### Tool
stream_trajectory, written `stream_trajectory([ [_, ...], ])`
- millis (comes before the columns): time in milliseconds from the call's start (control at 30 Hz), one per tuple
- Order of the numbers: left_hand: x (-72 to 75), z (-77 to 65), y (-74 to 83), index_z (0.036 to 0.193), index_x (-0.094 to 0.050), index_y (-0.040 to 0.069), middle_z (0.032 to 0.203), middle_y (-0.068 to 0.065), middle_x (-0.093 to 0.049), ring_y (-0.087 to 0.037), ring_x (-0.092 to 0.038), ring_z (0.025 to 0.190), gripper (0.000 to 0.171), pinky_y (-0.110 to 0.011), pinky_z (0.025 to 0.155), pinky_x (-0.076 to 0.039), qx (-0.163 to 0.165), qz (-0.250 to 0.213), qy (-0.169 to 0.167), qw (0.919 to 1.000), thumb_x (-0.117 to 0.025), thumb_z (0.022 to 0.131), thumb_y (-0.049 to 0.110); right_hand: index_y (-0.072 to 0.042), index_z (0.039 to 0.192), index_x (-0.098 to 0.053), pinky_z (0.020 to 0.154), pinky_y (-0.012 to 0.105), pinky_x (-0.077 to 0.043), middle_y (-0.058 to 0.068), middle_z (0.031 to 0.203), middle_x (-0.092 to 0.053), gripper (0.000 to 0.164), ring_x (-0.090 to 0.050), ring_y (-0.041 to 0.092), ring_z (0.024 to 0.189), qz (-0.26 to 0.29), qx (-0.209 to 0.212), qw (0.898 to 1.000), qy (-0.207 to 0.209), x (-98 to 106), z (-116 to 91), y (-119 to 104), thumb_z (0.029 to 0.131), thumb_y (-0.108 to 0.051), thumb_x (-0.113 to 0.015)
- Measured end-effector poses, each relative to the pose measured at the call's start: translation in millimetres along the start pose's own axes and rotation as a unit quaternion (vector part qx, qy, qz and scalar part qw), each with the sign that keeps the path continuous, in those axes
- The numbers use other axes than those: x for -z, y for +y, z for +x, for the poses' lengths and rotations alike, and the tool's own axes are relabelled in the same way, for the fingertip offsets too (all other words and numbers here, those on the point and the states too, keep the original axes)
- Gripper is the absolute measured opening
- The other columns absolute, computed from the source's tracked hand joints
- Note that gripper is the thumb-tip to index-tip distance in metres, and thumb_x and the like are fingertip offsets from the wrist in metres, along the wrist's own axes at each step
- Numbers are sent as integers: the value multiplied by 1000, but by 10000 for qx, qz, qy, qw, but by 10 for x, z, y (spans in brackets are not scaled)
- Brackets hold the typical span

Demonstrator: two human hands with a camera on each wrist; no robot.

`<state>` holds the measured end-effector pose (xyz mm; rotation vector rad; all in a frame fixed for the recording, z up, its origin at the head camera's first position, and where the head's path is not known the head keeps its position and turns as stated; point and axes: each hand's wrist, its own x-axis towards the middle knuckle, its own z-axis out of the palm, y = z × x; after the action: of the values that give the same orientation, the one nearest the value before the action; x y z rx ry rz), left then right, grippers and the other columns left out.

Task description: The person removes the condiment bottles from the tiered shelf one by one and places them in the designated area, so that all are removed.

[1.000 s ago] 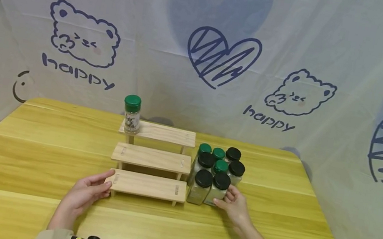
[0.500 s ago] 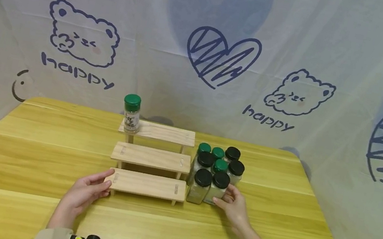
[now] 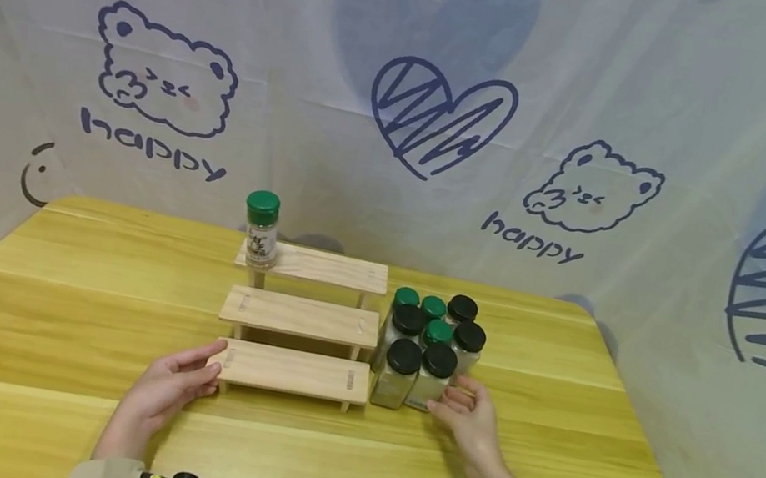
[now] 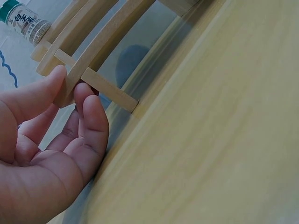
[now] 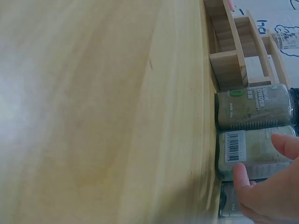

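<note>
A three-step wooden display rack [image 3: 288,371] stands on the table. At the left end of its lowest step, my left hand [image 3: 168,389] pinches the board; in the left wrist view the thumb [image 4: 44,93] lies on top and curled fingers sit beneath. One green-capped spice jar [image 3: 261,231] stands upright at the left of the top step. Right of the rack is a tight group of several spice jars with black or green caps. My right hand [image 3: 471,427] is beside the front right black-capped jar [image 3: 431,382], fingers loosely extended; whether they touch it is unclear.
A wooden table [image 3: 313,473] bears everything. Behind it hangs a pale cloth [image 3: 323,51] with bear and heart drawings, close to the back edge. Another front jar [image 3: 393,384] stands almost against the rack's right end.
My right hand has loosened from the front right jar and shifted slightly right. My left hand keeps its hold on the rack. The jars stay in place.
</note>
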<state>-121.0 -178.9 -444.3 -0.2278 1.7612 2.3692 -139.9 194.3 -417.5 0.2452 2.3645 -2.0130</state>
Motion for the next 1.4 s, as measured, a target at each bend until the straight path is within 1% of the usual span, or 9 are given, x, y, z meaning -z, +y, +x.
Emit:
stream_trajectory([
  [100, 0, -13, -1, 123, -49, 0, 110, 15, -53, -9, -54, 80, 42, -25, 76, -49, 26, -30, 8, 10000, -61, 83, 1, 15, 117, -38, 67, 21, -50, 24, 107, -49, 47, -54, 20, 87, 134, 59, 9999, -11, -2, -42, 22, 75, 9, -61],
  [200, -2, -22, -2, 121, -52, 3, 124, 6, -48, -9, -54, 80, 39, -25, 76, -49, 109, -44, 39, 9999, -61, 83, 1, 16, 111, -43, 65, 20, -50, 22, 102, -53, 41, -55, 14, 79, 258, 50, 9996, -38, 4, -83, 55, 74, 11, -60],
  [300, -2, -24, 1, 124, -49, 1, 139, -9, -32, -8, -54, 80, 41, -24, 76, -49, 156, -20, 61, 9999, -59, 84, 0, 17, 108, -46, 64, 22, -50, 20, 97, -57, 36, -57, 12, 74, 385, 21, 9993, -38, -2, -117, 72, 74, 13, -59],
  [400, -1, -23, 7, 127, -42, -6, 142, -17, -21, -8, -54, 79, 46, -24, 76, -49, 160, 21, 69, 9998, -58, 85, 0, 18, 104, -49, 65, 24, -51, 18, 93, -59, 31, -58, 11, 71, 421, 69, 9991, -12, -22, -144, 68, 74, 15, -58],
  [533, 4, -26, 6, 126, -43, -6, 142, -18, -22, -8, -54, 79, 46, -24, 76, -49, 148, 26, 66, 9999, -59, 84, 0, 19, 101, -51, 64, 25, -52, 20, 90, -61, 27, -59, 12, 71, 347, 136, 9993, -47, -56, -187, 64, 75, 15, -58],
  [800, -9, -24, 2, 128, -32, -11, 144, -17, -17, -7, -53, 81, 51, -24, 77, -48, 87, 54, -85, 9999, -57, 85, 0, 20, 94, -53, 64, 25, -52, 19, 84, -62, 21, -60, 12, 70, 416, 332, 9983, -221, -152, -267, 32, 74, 15, -59],
  [1100, -8, -28, -6, 127, -36, -10, 142, -18, -20, -8, -53, 80, 49, -24, 77, -48, 89, 85, -9, 9999, -58, 85, 1, 18, 93, -55, 70, 22, -50, 28, 91, -60, 20, -60, 16, 77, 193, 744, 9945, -712, -309, -309, -73, 75, 14, -61],
  [1267, -5, -11, -16, 127, -37, -8, 143, -18, -20, -8, -53, 78, 48, -24, 76, -48, 23, 93, -24, 10000, -58, 85, 0, 17, 92, -56, 71, 22, -50, 24, 88, -60, 17, -61, 17, 76, 379, 905, 9920, -789, -446, -319, -153, 76, 13, -61],
  [1400, 2, -2, -26, 125, -46, -2, 143, -18, -20, -8, -53, 77, 43, -24, 76, -49, -15, 50, -16, 10000, -58, 84, -1, 17, 90, -56, 69, 22, -50, 22, 86, -60, 16, -59, 13, 73, 497, 1062, 9894, -855, -571, -312, -219, 76, 13, -60],
])
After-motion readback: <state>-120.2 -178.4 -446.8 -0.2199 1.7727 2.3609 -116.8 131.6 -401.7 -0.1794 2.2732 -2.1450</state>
